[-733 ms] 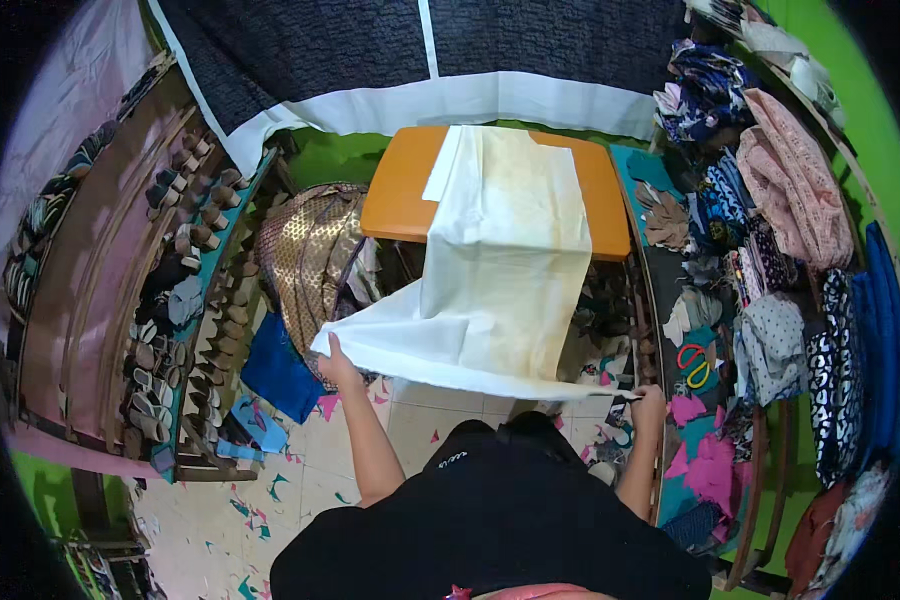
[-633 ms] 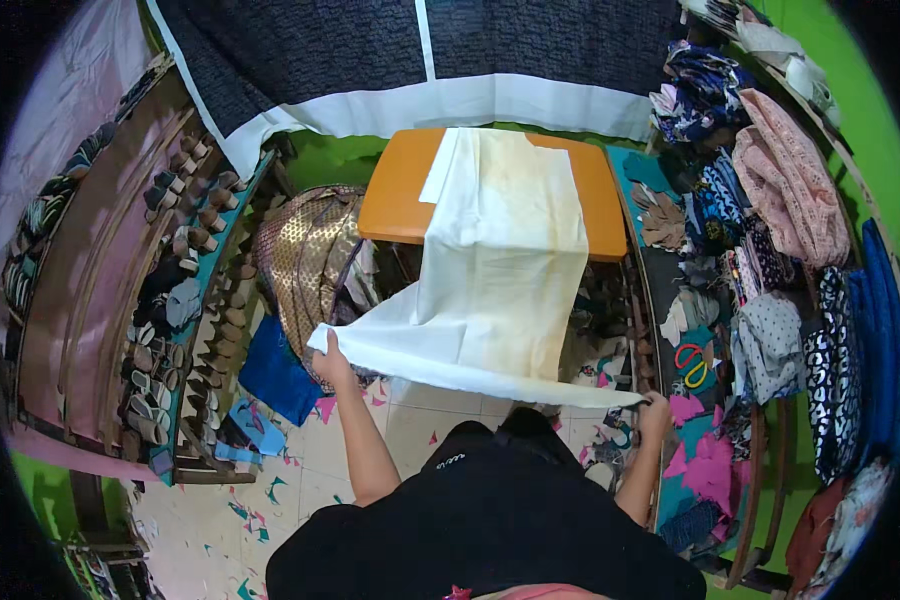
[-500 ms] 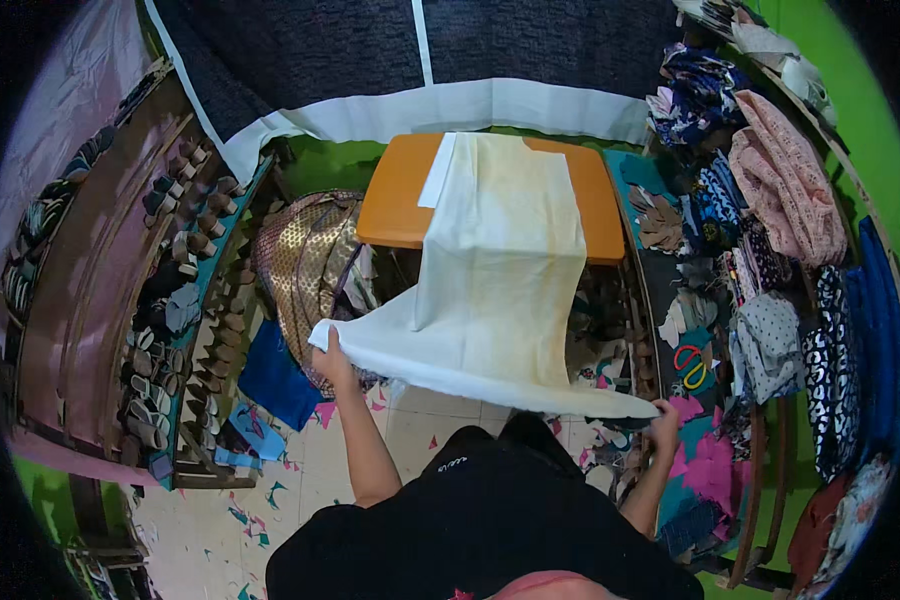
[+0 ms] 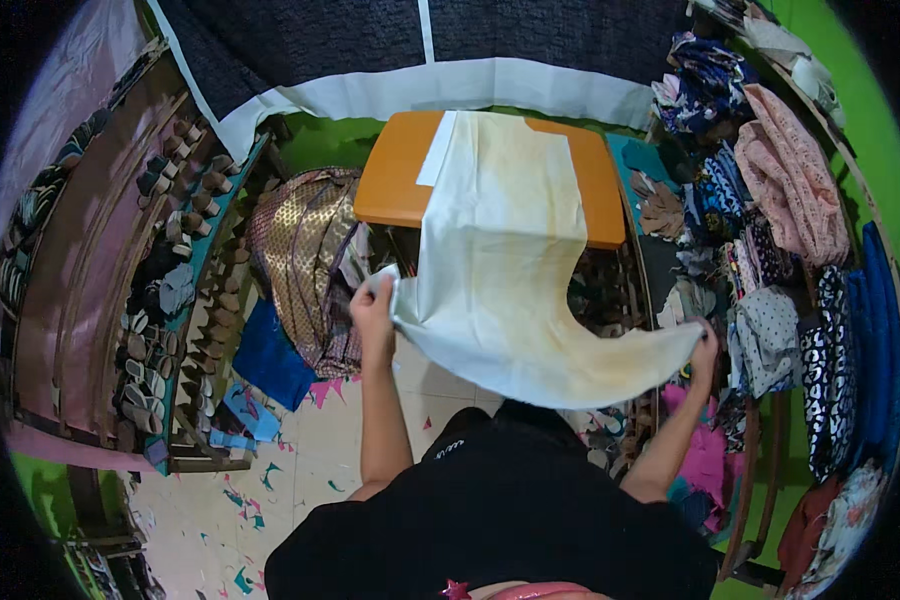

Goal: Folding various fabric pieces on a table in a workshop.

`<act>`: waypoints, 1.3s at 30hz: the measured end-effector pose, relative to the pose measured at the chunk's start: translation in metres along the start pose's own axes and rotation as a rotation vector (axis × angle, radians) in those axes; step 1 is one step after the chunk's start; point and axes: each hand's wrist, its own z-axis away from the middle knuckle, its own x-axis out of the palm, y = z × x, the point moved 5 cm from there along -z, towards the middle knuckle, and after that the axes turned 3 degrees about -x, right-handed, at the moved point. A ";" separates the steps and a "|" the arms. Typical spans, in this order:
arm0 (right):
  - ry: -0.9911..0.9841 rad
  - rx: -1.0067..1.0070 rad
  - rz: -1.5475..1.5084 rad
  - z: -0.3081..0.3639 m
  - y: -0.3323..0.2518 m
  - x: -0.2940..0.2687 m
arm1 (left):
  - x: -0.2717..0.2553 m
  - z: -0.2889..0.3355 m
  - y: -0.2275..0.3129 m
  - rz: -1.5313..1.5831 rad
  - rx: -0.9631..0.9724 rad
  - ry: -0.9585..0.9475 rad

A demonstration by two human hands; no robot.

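A long cream and white cloth (image 4: 500,250) lies over an orange table (image 4: 395,165) and hangs off its near edge toward me. My left hand (image 4: 374,310) pinches one near corner, beside the table's left side. The other near corner is gripped by my right hand (image 4: 705,350), held out to the right. Between my hands the loose edge sags in a curve above my lap. Yellowish staining runs down the cloth's right part, and the far end rests flat on the tabletop.
Racks with rows of shoe lasts (image 4: 205,350) stand at the left, beside a gold-patterned cloth bundle (image 4: 300,270). Folded fabrics (image 4: 790,170) crowd the right shelves. Pink fabric pieces (image 4: 708,460) lie low at right. Coloured scraps (image 4: 240,500) litter the tiled floor.
Both hands have risen and shifted right, carrying the cloth's near corners. The edge, formerly stretched nearly straight, now droops in a curve. The scissors at right are now mostly covered.
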 end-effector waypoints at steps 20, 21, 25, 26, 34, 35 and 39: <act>-0.971 -0.300 -0.399 -0.120 -0.229 0.396 | 0.167 -0.067 0.017 -0.196 0.121 -0.088; -0.968 -0.291 -0.430 -0.125 -0.229 0.397 | 0.171 -0.070 0.015 -0.219 0.134 -0.077; -1.048 -0.326 -0.434 -0.144 -0.232 0.403 | 0.185 -0.080 0.021 -0.301 0.165 0.002; -1.047 -0.363 -0.426 -0.148 -0.231 0.406 | 0.188 -0.082 0.023 -0.313 0.153 -0.002; -0.899 -0.580 -0.451 -0.163 -0.243 0.421 | 0.190 -0.097 0.009 -0.373 0.190 0.042; -0.921 -0.652 -0.457 -0.161 -0.245 0.426 | 0.188 -0.100 0.009 -0.352 0.228 0.058; -0.993 -0.758 -0.328 -0.166 -0.261 0.446 | 0.193 -0.101 0.013 -0.196 0.281 0.122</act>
